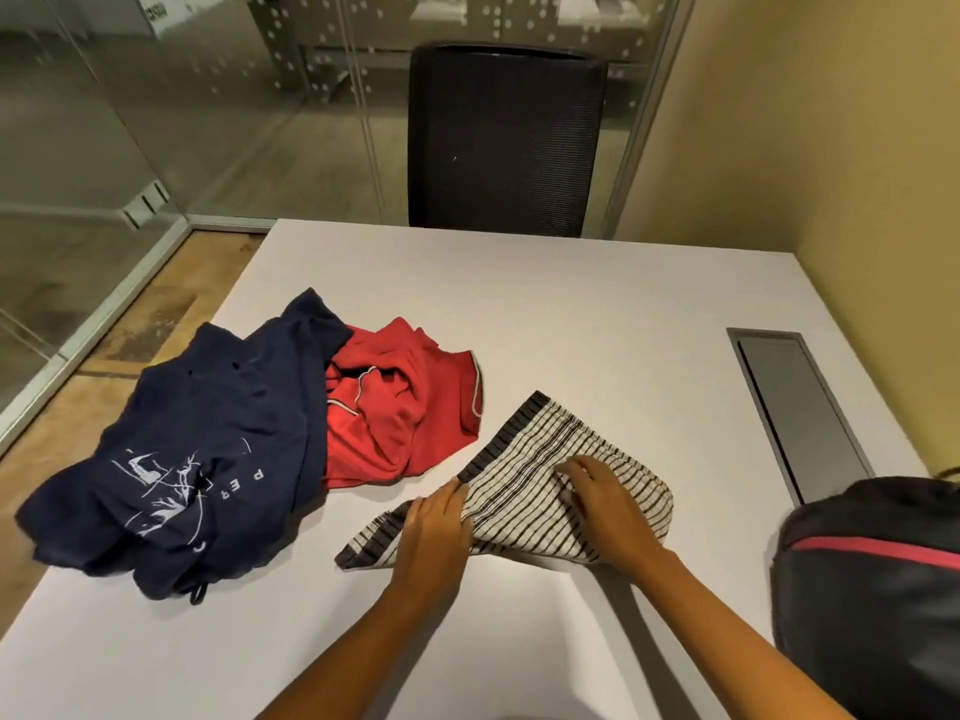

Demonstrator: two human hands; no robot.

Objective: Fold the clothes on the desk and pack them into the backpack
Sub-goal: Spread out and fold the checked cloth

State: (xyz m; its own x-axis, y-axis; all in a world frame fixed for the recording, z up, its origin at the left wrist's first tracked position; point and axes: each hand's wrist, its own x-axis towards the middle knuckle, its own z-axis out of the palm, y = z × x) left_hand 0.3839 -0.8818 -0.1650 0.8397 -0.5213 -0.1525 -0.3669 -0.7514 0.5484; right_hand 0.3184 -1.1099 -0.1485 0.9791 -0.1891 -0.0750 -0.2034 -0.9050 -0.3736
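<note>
A white cloth with dark stripes [524,485] lies partly folded on the white desk [571,314] in front of me. My left hand [434,527] pinches its dark-banded left edge. My right hand [605,498] rests on top of the cloth with its fingers bent, pressing a fold down. A crumpled red shirt [400,413] lies behind the cloth to the left. A navy T-shirt [208,449] with a white print is spread at the desk's left edge. The black backpack [872,589] with a red stripe stands at the right front corner.
A grey cable hatch [795,407] is set into the desk on the right. A black mesh chair [504,137] stands at the far side. Glass walls are on the left and a yellow wall on the right.
</note>
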